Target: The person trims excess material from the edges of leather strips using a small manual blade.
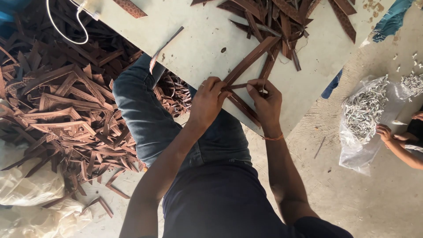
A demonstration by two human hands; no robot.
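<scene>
Pinching brown strips (246, 66), left hand (207, 102) and right hand (265, 102); nearby plastic bag (352, 152) of pale pieces (363, 112).

Bright, even daylight; soft shadows, sharp focus

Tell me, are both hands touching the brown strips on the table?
Touching. The head view shows the left hand pinching the brown strips where they meet in a corner, and the right hand fingertips pressing on the same corner, on the grey table.
</scene>
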